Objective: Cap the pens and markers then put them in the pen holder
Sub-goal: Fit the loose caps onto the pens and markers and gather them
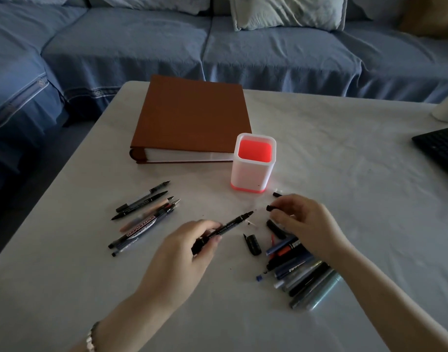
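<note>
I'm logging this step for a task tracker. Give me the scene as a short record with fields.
left hand: holds a black marker, tip bare
right hand: pinches a black cap
holder: upright, no pens seen inside
loose pens: uncapped, lying left of the left hand
pile: caps, perhaps pens, by the right wrist
album: closed, behind the holder
done so far: nothing in the holder yet
</note>
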Action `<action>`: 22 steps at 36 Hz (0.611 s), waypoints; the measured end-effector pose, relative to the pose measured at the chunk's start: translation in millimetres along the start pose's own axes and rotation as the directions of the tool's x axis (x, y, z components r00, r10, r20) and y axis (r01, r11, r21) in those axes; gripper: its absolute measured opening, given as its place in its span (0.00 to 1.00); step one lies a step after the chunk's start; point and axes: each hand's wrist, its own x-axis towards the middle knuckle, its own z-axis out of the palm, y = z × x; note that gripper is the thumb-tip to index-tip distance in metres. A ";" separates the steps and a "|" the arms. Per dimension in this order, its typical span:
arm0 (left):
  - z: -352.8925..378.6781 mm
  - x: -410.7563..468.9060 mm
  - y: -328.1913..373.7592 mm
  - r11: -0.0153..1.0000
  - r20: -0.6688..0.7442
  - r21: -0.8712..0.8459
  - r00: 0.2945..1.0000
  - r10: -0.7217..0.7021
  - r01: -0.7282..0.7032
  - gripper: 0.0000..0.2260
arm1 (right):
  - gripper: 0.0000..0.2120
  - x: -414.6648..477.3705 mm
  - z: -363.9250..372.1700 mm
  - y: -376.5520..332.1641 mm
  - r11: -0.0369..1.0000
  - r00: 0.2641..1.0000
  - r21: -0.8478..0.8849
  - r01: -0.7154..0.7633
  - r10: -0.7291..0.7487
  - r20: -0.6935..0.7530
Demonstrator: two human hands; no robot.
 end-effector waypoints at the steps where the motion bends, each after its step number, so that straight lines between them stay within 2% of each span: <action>1: 0.4 0.0 2.0 1.000 0.011 -0.021 1.000 0.007 -0.006 0.11 | 0.10 -4.5 -5.3 -3.4 1.000 1.000 0.002 0.011 -0.011 0.004; 8: 2.7 -1.1 14.1 0.996 0.044 -0.075 0.997 0.061 -0.058 0.09 | 0.11 -24.7 -22.2 -17.4 0.999 0.999 -0.002 0.044 -0.044 -0.022; 18: 0.6 -4.3 15.7 0.990 0.083 -0.005 0.986 0.143 -0.143 0.12 | 0.13 -32.6 -18.0 -20.1 0.976 0.991 -0.173 0.131 -0.128 0.030; 22: 0.1 -5.3 19.8 0.984 0.112 -0.022 0.978 0.176 -0.175 0.10 | 0.10 -36.0 -13.3 -19.9 0.986 0.989 -0.105 0.127 -0.118 0.094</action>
